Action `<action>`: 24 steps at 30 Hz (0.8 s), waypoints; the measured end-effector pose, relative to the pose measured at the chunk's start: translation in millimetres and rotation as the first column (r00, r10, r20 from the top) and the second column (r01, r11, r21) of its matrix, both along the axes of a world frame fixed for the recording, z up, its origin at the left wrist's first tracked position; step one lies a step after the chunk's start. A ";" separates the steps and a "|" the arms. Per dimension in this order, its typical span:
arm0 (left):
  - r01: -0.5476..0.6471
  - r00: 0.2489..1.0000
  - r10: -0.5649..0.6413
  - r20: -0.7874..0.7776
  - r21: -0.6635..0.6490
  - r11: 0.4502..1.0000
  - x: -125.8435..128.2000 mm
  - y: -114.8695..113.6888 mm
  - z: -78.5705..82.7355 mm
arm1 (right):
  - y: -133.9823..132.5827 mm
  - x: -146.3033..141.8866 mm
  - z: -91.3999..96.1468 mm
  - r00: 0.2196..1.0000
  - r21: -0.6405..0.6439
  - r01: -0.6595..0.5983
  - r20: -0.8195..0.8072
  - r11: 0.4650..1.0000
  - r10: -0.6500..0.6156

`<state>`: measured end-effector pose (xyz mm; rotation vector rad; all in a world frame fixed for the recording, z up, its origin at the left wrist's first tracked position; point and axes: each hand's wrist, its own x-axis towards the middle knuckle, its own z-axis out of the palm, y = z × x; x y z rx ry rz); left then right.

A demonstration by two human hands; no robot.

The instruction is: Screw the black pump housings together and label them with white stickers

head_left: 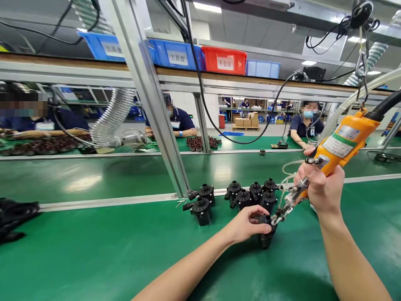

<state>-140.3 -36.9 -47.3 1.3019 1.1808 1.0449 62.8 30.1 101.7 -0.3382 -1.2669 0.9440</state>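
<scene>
My right hand is wrapped round an orange electric screwdriver, which hangs from a hook and slants down to the left. Its metal tip meets a black pump on the green bench. Thumb and fingers of my left hand grip that pump from the left side, hiding part of it. Behind it several similar black pumps stand close together. Two more pumps are to the left, beside the foot of a metal post. Whether the tip sits in a screw is too small to tell.
A slanted aluminium post rises from the bench. Black cables lie at the left edge. Blue bins and a red bin stand on the shelf overhead. Co-workers sit across the bench near piles of dark parts. A black cable droops ahead.
</scene>
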 end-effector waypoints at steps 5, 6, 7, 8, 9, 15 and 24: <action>0.000 1.000 0.000 -0.001 -0.010 1.000 3.3 -0.6 3.7 | 2.2 3.3 -1.1 0.999 0.010 0.020 0.036 1.000 -0.021; 0.000 1.000 0.000 -0.005 -0.007 1.000 3.4 0.1 3.5 | 2.4 3.2 -1.6 0.999 0.018 0.026 0.045 1.000 -0.027; -0.002 1.000 0.002 -0.005 -0.006 1.000 3.3 0.8 3.0 | 2.2 2.0 -2.2 0.998 0.031 0.030 0.054 0.999 -0.031; -0.002 1.000 0.002 -0.003 -0.004 1.000 3.2 1.5 2.3 | 1.5 -0.2 -2.5 0.997 0.044 0.035 0.061 0.998 -0.038; -0.001 1.000 0.001 -0.003 0.003 1.000 3.1 2.0 1.5 | 0.3 -3.5 -2.7 0.996 0.054 0.043 0.071 0.998 -0.046; 0.002 0.999 0.000 -0.033 0.070 0.998 4.8 1.0 2.2 | -10.5 -25.9 -1.1 0.969 0.072 0.136 0.200 0.988 -0.148; -0.010 0.995 0.021 -0.097 0.108 0.994 7.2 -1.3 8.0 | -12.6 -32.6 -6.5 0.959 0.023 0.134 0.249 0.991 -0.135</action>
